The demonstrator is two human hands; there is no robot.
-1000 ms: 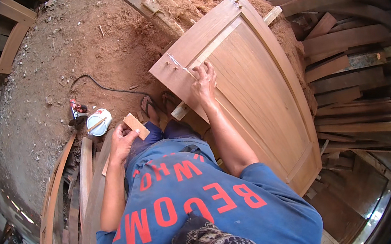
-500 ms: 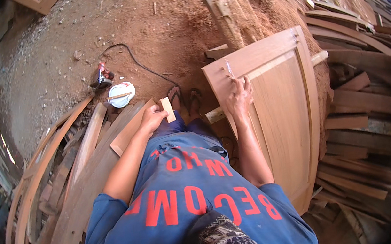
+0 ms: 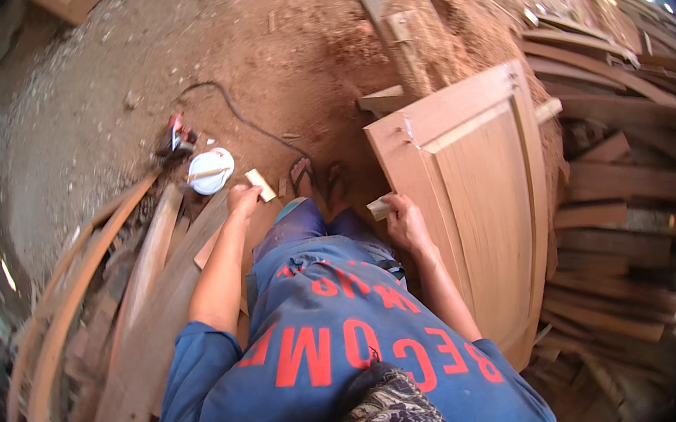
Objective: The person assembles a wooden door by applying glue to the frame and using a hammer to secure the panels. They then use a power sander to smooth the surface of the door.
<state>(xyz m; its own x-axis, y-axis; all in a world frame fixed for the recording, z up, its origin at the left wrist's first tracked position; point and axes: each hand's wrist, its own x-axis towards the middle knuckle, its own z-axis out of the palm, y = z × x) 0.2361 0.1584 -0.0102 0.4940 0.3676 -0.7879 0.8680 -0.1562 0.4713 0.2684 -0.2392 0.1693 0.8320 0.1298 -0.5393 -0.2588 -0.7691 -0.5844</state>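
Note:
My left hand is closed on a small pale wood block, pinched between thumb and fingers, out over the boards on the left. A panelled wooden door with a raised frame lies tilted at my right. My right hand is closed at the door's left edge; its fingertips are partly hidden. Right beside those fingers, the end of a wood support sticks out from under the door. Small dark marks and a whitish streak show near the door's far left corner.
A white tub with a stick across it stands ahead on the left, beside a red power tool with a black cable. Long boards lie at left. Stacked planks fill the right; a sawdust-covered board lies ahead.
My right hand has drawn back from the door's far left corner to its left edge, fingers closing. My left hand has moved left and slightly forward with the wood block.

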